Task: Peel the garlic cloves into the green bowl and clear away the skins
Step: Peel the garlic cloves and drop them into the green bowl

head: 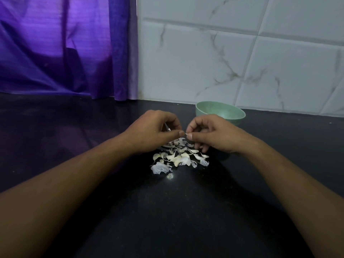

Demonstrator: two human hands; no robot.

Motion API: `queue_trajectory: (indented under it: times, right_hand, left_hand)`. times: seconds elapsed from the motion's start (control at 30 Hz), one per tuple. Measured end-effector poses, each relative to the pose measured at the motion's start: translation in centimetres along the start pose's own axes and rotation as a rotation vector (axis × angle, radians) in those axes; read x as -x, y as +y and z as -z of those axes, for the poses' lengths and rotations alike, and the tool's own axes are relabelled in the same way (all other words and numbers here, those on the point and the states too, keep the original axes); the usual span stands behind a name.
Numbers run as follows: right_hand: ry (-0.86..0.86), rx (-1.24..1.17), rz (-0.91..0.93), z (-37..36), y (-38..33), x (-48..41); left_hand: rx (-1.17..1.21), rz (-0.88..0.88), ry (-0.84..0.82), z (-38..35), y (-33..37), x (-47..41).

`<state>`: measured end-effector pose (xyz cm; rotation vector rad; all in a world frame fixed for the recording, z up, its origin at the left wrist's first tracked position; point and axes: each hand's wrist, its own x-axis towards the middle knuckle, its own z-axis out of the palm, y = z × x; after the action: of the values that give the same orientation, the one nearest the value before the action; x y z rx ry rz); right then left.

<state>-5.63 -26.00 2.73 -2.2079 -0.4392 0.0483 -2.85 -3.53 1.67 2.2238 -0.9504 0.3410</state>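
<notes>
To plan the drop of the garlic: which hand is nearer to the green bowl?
Right. The right hand is just in front of the bowl, hiding part of its near side; the left hand is farther left. Both pinch a small white piece between them.

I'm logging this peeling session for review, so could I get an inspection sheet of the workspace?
Surface: dark glossy countertop, a few pale specks.
Job's things: green bowl upright beyond the right hand, contents hidden; garlic piece pinched between both hands, mostly hidden.
Clutter: garlic skins heaped on the countertop under the hands.
Grippers: left hand and right hand, fingers curled, thumbs meeting on the garlic piece.
Cables: nothing seen.
Surroundings: purple curtain, marbled white wall tiles.
</notes>
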Motion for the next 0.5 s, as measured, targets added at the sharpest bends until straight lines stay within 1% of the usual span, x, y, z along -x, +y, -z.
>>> queue_trajectory:
  times: [0.13, 0.3, 0.4, 0.5]
  right_hand:
    - [0.086, -0.205, 0.029, -1.0, -0.1, -0.1]
    - [0.179, -0.411, 0.036, -1.7, -0.5, -0.3]
    - [0.159, -0.506, 0.0, -1.8, -0.7, -0.2]
    - [0.134, -0.557, -0.029, -1.9, -0.9, -0.1]
  left_hand:
    - [0.101, 0.022, -0.01, -0.1, 0.4, 0.1]
    - [0.099, 0.018, 0.064, 0.0, 0.1, 0.1]
    - [0.1, 0.0, 0.086, 0.0, 0.0, 0.0]
    - [0.16, 0.015, 0.093, 0.1, 0.1, -0.2]
